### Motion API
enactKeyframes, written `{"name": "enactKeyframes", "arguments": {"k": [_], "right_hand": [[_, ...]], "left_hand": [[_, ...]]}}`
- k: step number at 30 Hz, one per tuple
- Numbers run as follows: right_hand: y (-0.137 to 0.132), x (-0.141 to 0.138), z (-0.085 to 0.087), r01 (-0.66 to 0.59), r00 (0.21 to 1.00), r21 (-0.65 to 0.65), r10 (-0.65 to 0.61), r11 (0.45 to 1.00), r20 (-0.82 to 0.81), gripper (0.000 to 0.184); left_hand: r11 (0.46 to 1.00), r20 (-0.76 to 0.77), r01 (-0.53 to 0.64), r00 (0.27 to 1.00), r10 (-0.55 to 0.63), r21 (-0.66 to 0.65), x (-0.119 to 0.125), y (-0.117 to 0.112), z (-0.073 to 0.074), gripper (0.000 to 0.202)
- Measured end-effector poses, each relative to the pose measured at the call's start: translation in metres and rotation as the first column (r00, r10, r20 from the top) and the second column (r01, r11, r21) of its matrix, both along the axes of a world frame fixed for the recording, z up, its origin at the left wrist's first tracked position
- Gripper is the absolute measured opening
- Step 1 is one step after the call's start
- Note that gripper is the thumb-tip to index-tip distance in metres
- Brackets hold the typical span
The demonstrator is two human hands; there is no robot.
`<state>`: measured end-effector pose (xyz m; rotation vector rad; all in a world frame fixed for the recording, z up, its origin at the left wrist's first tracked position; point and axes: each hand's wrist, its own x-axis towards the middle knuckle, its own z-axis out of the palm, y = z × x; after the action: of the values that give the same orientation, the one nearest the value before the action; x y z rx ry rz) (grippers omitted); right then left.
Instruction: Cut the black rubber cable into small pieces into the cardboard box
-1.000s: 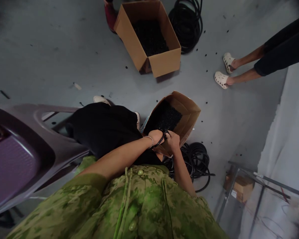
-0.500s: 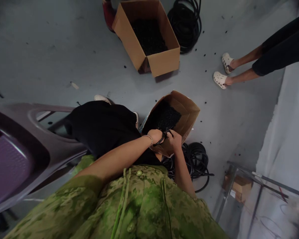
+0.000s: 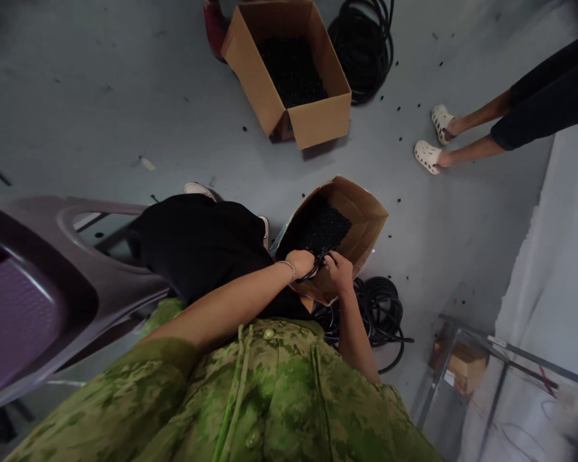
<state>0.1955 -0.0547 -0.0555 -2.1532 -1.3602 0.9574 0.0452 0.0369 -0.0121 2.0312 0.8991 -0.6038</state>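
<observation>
My left hand [image 3: 300, 263], with a thin bracelet at its wrist, is closed over the near left edge of an open cardboard box [image 3: 368, 208]. My right hand [image 3: 340, 271] is closed close beside it, its fingers curled in a pinch. Between the two hands runs thin black cable or tubing [image 3: 313, 268], which both seem to grip. Its ends and any small tool in the fingers are too dark to make out. Below the hands, a heap of small black pieces [image 3: 325, 228] fills the box's left part.
A coil of black cable [image 3: 383, 305] lies right of the near box. Beyond stands a larger cardboard box [image 3: 318, 125] of black pieces, beside another coil [image 3: 361, 58]. A person's clogs [image 3: 428, 156] are at right, a purple chair [image 3: 17, 327] at left, a metal frame [image 3: 428, 398] lower right.
The view has shifted slightly, moving the background a little to the right. Both hands stay over the box in nearly the same pose, with the black strand still between them.
</observation>
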Motion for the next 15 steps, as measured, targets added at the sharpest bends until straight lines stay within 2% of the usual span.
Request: {"name": "enactKeyframes", "arguments": {"k": [4,8,15], "right_hand": [[-0.002,0.001,-0.002,-0.022,0.999,0.036,0.021,0.999,0.026,0.035],[-0.006,0.003,-0.007,-0.093,0.983,0.075,0.08,0.993,0.165,0.033],[-0.007,0.001,-0.012,-0.135,0.941,0.049,0.113,0.99,0.318,0.034]], "left_hand": [[1.0,0.011,0.003,1.0,-0.003,-0.002,0.0,0.0,-0.003,0.043],[0.999,-0.006,0.027,1.0,-0.027,0.019,0.001,-0.001,-0.003,0.041],[0.996,0.022,0.069,0.997,-0.07,0.049,0.002,-0.002,-0.002,0.042]]}}
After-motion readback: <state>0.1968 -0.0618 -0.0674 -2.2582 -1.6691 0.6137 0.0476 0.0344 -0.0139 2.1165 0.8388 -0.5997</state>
